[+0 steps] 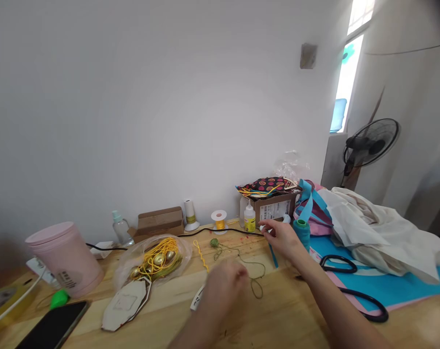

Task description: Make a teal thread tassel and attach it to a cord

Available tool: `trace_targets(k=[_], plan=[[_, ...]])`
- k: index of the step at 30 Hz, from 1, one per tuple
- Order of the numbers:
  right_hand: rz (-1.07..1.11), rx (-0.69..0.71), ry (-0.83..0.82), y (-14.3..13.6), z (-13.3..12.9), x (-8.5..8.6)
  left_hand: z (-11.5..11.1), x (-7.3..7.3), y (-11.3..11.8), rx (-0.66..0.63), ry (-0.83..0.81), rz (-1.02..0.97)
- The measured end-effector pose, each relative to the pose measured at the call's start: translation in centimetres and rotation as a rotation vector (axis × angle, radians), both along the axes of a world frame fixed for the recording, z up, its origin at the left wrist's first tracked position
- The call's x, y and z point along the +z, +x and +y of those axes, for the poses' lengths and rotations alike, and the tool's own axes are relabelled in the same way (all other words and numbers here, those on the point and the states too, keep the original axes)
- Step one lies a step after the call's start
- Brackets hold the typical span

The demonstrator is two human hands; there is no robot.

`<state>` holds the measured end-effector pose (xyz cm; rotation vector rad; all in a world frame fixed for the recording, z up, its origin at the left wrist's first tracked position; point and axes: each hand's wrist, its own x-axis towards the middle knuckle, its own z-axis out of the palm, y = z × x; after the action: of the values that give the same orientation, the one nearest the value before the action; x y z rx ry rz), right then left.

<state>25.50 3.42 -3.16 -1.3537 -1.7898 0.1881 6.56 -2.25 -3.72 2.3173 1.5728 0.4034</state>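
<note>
Low in the middle of the view, my left hand (225, 283) is blurred over the wooden table, its fingers curled together; what they hold, if anything, is too small to make out. A white tag (197, 298) with dark marks lies beside it, below a twisted yellow cord (201, 254). Thin green thread (258, 278) trails over the wood to a small green tangle (214, 243). Further right, my right hand (283, 237) is closed around a small white piece (262, 228), near the yellow-labelled glue bottle (249, 217) and the teal thread spool (301, 234).
Black-handled scissors (365, 303) rest on blue cloth (405, 286) at the right, beside white fabric (380, 228). A cardboard box (276, 207) stands by the wall. To the left are a bag of yellow cords (157, 257), a pink container (65, 257) and a phone (54, 325).
</note>
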Motion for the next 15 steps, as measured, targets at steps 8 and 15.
trace_targets(k=[8, 15], plan=[[-0.019, -0.054, 0.030, 0.0, 0.4, -0.4, 7.4, -1.1, -1.2, 0.167, 0.087, 0.017], [-0.014, -0.067, 0.070, 0.2, 0.3, -0.3, 7.9, -1.5, 0.0, 0.181, 0.061, -0.023]])
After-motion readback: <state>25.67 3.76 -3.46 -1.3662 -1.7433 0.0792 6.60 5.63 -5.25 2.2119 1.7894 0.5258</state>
